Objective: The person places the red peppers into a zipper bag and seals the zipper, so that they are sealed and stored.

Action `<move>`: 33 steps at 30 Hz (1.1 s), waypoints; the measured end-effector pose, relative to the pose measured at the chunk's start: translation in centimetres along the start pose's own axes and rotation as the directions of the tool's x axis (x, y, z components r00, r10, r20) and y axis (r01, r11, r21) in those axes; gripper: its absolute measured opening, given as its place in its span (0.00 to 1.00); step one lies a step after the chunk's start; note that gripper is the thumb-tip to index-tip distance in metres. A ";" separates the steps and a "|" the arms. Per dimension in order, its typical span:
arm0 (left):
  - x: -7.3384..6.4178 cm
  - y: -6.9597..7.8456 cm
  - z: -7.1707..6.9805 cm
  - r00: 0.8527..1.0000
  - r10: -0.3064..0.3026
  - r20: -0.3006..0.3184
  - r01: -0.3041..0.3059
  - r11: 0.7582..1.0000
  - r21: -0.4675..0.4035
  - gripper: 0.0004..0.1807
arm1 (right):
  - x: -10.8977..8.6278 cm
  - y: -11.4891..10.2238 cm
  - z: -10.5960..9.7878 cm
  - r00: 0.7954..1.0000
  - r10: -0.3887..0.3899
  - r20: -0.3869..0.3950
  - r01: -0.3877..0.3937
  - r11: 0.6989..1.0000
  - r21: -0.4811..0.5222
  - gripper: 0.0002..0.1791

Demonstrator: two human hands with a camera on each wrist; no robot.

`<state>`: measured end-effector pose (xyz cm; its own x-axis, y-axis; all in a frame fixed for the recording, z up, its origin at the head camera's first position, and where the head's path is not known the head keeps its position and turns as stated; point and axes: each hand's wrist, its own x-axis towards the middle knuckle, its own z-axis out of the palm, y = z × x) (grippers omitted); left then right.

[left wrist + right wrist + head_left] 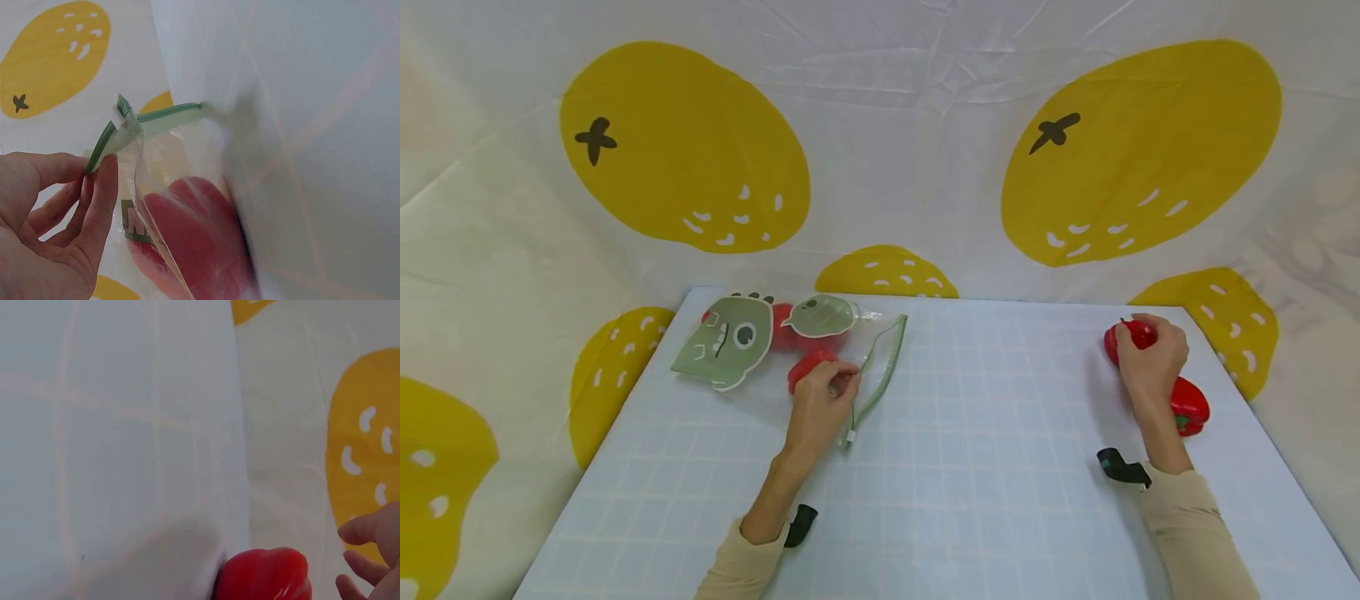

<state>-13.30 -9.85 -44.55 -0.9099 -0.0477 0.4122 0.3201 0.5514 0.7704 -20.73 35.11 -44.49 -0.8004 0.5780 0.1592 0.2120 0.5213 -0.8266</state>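
My left hand [822,407] pinches the green zip edge [100,147] of a clear zip bag [760,404] lying at the table's far left. Green cartoon monster prints cover part of the bag, and red bell peppers [197,231] show through its plastic. Over at the far right, my right hand [1152,354] is above a red bell pepper [1111,344] and overlaps it in the head view. In the right wrist view its curved fingers [362,530] stand apart from that pepper. Nearer me, another red bell pepper [1190,404] with a green stem lies partly behind the right wrist.
Both peppers outside the bag lie near the right edge of the white table [977,467], which has a pale grid. A white cloth [902,150] printed with large yellow fruit hangs behind the table and at its sides. Black wrist mounts [1122,467] stick out from the sleeves.
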 end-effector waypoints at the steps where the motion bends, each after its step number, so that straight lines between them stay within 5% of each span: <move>1: 0.0 0.0 0.0 1.000 0.002 -0.001 -0.002 1.000 -0.001 0.05 | 0.1 0.0 0.0 1.000 0.002 0.003 -0.002 1.000 -0.014 0.28; 13: -0.1 -0.2 0.0 1.000 0.007 0.002 -0.007 1.000 -0.016 0.06 | 1.5 0.3 -0.4 0.996 -0.073 0.060 0.084 0.977 -0.197 0.32; 20: -0.1 -0.1 -0.2 1.000 -0.024 0.020 0.025 1.000 -0.008 0.06 | 2.2 0.4 -0.4 0.991 -0.051 0.122 0.084 0.953 -0.290 0.34; 33: -0.1 -0.2 -0.2 0.999 -0.044 0.027 0.044 0.999 -0.003 0.07 | 2.6 0.4 -0.3 0.973 -0.049 0.228 0.127 0.930 -0.344 0.37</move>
<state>-13.20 -10.14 -44.69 -0.9299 -0.0495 0.3645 0.2804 0.5462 0.7894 -22.60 37.03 -44.27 -0.9164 0.3937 0.0724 0.2884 0.7747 -0.5628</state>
